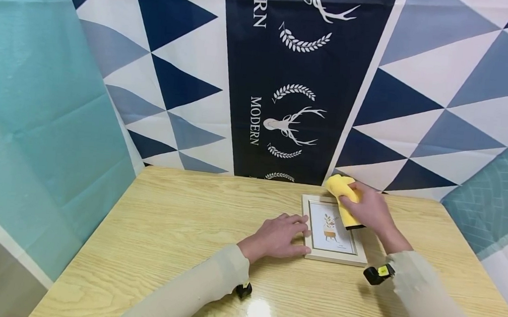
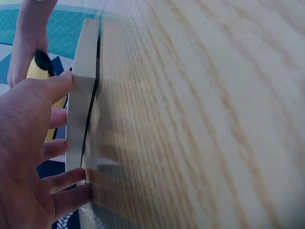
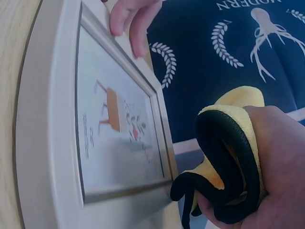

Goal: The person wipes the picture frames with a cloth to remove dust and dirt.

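A picture frame (image 1: 333, 256) with a pale border lies flat on the table, its print of a plant in an orange pot facing up. My left hand (image 1: 278, 236) rests at its left side, the fingertips touching the border; in the left wrist view the fingers (image 2: 64, 179) are spread along the frame's side edge. My right hand (image 1: 372, 210) grips a folded yellow cloth (image 1: 342, 188) with black trim over the frame's right part. From the right wrist view, the cloth (image 3: 255, 98) is bunched in the hand, its dark edge close to the frame's border.
The light wooden table (image 1: 178, 212) meets a patterned backdrop (image 1: 283, 131) just behind the frame. A teal sheet (image 1: 47, 112) hangs on the left. Black wrist devices (image 1: 376, 274) sit under both sleeves.
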Motion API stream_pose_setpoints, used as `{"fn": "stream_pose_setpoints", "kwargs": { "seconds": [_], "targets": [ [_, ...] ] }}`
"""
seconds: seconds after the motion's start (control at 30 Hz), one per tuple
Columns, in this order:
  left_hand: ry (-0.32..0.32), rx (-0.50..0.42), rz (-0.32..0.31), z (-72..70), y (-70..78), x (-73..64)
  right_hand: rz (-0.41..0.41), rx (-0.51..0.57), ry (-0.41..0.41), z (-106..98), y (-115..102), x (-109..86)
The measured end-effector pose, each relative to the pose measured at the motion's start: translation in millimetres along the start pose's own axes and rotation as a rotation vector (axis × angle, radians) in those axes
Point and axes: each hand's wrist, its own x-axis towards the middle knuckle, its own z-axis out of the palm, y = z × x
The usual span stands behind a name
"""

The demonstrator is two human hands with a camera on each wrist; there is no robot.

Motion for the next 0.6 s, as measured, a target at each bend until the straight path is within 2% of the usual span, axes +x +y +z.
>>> {"fn": "stream_pose_setpoints", "kwargs": {
  "seconds": [0.23, 0.43, 0.6],
  "targets": [
    [0.001, -0.001, -0.003, -0.7, -0.6, 0.4, 0.002, 0.019, -0.079, 14.1, -18.5, 6.2],
    [0.006, -0.003, 0.006, 0.0, -0.7, 0.7, -0.072, -0.023, -0.083, 30.6, -30.3, 10.3],
    [0.000, 0.000, 0.002, -0.3, 0.5, 1.1, -0.162, -0.101, -0.077, 43.2, -36.2, 11.6]
  ]
}}
